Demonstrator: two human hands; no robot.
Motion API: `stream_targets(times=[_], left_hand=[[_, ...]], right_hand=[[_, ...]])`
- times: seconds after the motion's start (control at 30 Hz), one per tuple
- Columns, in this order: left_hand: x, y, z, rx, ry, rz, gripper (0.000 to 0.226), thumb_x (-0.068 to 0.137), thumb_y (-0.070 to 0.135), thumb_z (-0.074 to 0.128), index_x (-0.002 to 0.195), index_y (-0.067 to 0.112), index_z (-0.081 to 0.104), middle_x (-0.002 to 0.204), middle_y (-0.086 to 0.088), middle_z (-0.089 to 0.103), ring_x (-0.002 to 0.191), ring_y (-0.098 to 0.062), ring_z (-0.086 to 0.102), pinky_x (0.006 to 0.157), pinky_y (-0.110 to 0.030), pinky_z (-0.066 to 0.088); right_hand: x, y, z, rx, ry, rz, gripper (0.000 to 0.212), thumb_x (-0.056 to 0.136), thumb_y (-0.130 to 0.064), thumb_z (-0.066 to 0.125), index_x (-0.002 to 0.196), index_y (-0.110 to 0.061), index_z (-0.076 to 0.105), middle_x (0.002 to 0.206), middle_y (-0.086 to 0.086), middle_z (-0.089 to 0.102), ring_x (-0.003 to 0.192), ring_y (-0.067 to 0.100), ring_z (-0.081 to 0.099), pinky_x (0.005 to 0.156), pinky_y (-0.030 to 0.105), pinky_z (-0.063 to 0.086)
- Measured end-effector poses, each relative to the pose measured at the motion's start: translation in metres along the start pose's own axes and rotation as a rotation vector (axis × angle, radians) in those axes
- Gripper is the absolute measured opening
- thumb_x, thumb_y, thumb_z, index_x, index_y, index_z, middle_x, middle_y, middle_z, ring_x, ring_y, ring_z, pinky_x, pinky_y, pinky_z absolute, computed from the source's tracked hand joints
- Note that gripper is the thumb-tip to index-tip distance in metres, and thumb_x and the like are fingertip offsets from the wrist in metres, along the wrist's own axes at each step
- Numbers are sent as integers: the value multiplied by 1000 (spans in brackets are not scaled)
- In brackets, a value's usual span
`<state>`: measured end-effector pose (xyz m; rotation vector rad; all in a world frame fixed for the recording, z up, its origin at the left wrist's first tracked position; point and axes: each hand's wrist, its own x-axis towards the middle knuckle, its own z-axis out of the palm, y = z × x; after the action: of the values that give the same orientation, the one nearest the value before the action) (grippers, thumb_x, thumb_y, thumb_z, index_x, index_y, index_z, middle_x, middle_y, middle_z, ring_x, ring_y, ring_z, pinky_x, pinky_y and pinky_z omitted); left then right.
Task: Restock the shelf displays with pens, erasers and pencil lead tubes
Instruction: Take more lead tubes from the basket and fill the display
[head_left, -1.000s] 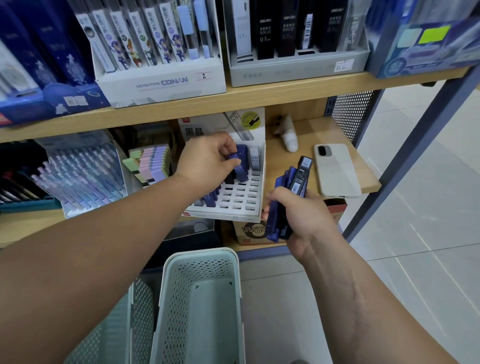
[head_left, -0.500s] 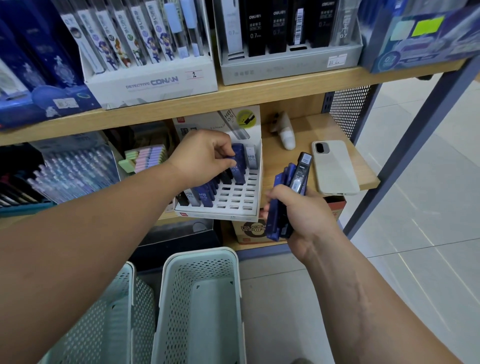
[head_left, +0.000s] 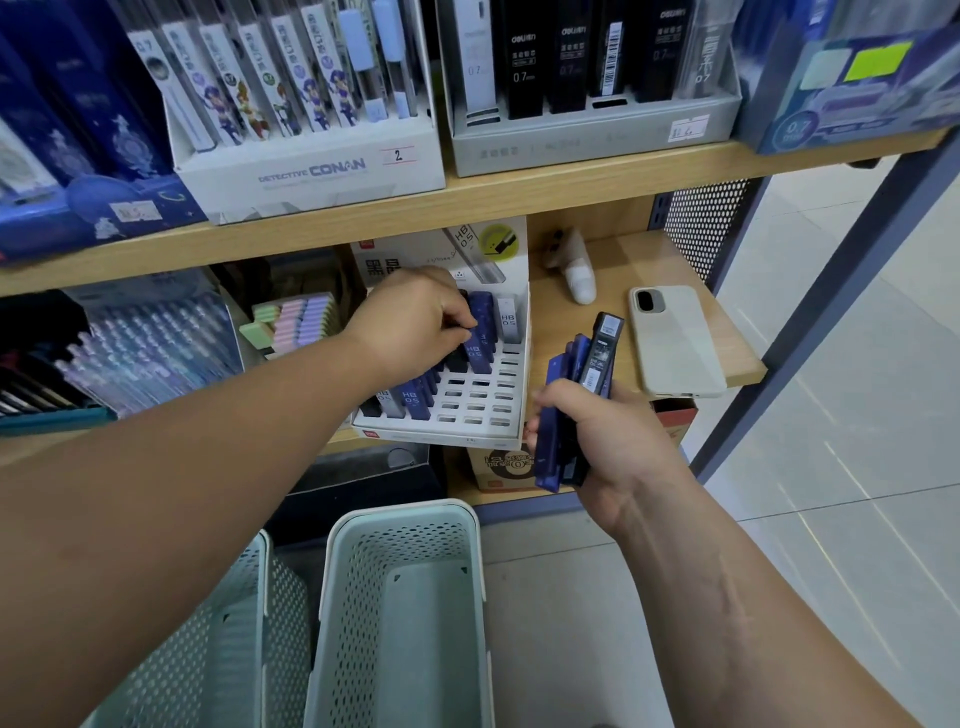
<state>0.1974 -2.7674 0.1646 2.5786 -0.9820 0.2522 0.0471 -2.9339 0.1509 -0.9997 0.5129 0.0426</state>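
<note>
The upper wooden shelf board (head_left: 467, 208) carries a white cardboard "Detective Conan" display box (head_left: 311, 174) and, to its right, a grey display box of black packs (head_left: 587, 143). The lower wooden shelf board (head_left: 587, 332) bears a stack of pastel erasers (head_left: 293, 325), a white slotted display tray (head_left: 467, 410), a small white object (head_left: 579, 278) farther back, and a pale grey phone (head_left: 675, 343) lying flat at the right.

Lower bay: open at the front, capped by the upper shelf board (head_left: 519, 200). Display tray (head_left: 436, 435): front-right slots free, left column and back rows filled with lead tubes (head_left: 413, 400). Bare strip of shelf between tray and phone (head_left: 675, 348). Perforated panel (head_left: 706, 228) closes the right end. Baskets (head_left: 405, 512) stand on the floor below.
</note>
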Motion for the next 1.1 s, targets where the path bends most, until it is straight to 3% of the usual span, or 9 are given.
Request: stream_targets(times=[0.2, 0.27, 0.37, 0.47, 0.6, 0.7, 0.8, 0.93, 1.1], left_hand=[[-18, 25, 0, -20, 104, -73, 17, 85, 23, 78, 100, 17, 77, 87, 2, 68, 79, -12, 62, 76, -33, 54], [-33, 48, -2, -353, 40, -285, 8, 92, 23, 71, 92, 17, 76, 78, 6, 70, 68, -6, 61, 65, -24, 51], [-59, 74, 1, -973, -123, -630, 20, 97, 19, 63, 82, 9, 71, 66, -6, 67, 56, -15, 60, 49, -26, 44], [-76, 78, 6, -1118, -45, -756, 12, 90, 19, 72, 86, 8, 73, 65, -9, 65, 56, -16, 59, 50, -24, 44], [-88, 79, 4, -1240, -19, -844, 12, 87, 11, 74, 94, 2, 69, 67, -8, 65, 53, -17, 57, 50, -23, 45], [-94, 78, 0, -1356, -1, -872, 8, 88, 11, 71, 85, 8, 64, 63, -4, 62, 49, -13, 54, 47, -20, 46], [-99, 72, -3, -1376, 67, -873, 13, 88, 9, 71, 80, 11, 60, 61, -4, 61, 46, -10, 52, 47, -20, 47], [-98, 64, -12, -1252, 189, -782, 10, 88, 0, 69, 85, 8, 63, 64, -8, 67, 48, -12, 58, 48, -21, 51], [-74, 49, -32, -907, 177, -569, 16, 91, -6, 64, 85, 8, 59, 75, -17, 69, 65, -23, 70, 59, -28, 58]], right_hand=[[3, 3, 4, 7, -92, 20, 29, 85, -1, 72, 112, -3, 61, 71, 10, 63, 60, 19, 61, 56, 30, 55], [3, 5, 5, -29, -147, 20, 31, 86, -1, 72, 115, 0, 61, 73, 10, 63, 60, 19, 61, 55, 29, 55], [2, 7, 8, -132, -234, 1, 25, 87, -5, 73, 112, -1, 67, 78, 12, 66, 66, 19, 61, 58, 30, 54], [0, 12, 10, -237, -269, -29, 17, 88, -3, 72, 105, -5, 70, 78, 15, 66, 66, 20, 60, 57, 30, 54], [-5, 20, 12, -291, -282, -22, 32, 82, -4, 78, 113, -5, 68, 84, 15, 69, 69, 20, 63, 57, 29, 54], [-6, 22, 12, -288, -304, -9, 36, 81, -12, 81, 115, -10, 69, 93, 10, 75, 81, 25, 71, 69, 35, 60], [-7, 23, 13, -300, -294, -32, 34, 82, -16, 80, 115, -14, 71, 104, 6, 78, 97, 23, 74, 85, 35, 59], [-7, 23, 13, -262, -136, -43, 20, 86, -11, 77, 103, -7, 67, 77, 5, 72, 63, 18, 65, 56, 30, 53], [1, 16, 1, -91, 63, -51, 18, 87, -5, 75, 99, -6, 61, 69, 9, 61, 58, 20, 56, 46, 29, 49]])
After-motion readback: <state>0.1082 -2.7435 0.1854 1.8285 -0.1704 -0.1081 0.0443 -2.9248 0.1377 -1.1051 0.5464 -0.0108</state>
